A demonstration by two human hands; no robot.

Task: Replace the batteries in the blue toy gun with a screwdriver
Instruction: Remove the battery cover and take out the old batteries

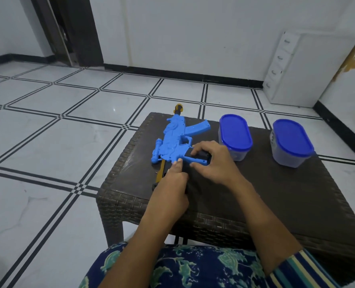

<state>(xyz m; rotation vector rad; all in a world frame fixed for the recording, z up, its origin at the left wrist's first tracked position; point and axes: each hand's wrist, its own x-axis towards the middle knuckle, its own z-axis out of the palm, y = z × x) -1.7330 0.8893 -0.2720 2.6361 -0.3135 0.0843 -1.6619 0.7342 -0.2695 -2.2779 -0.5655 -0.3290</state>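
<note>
The blue toy gun [172, 140] lies flat on the tabletop [276, 194]. Our right hand [211, 161] pinches its dark grip; our left hand [172, 183] presses one fingertip beside it, and we cannot tell what its other fingers hold. We should keep the gun pinned flat while working the grip.

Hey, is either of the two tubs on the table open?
No, the left tub has its lid on, and so does the right tub.
</note>
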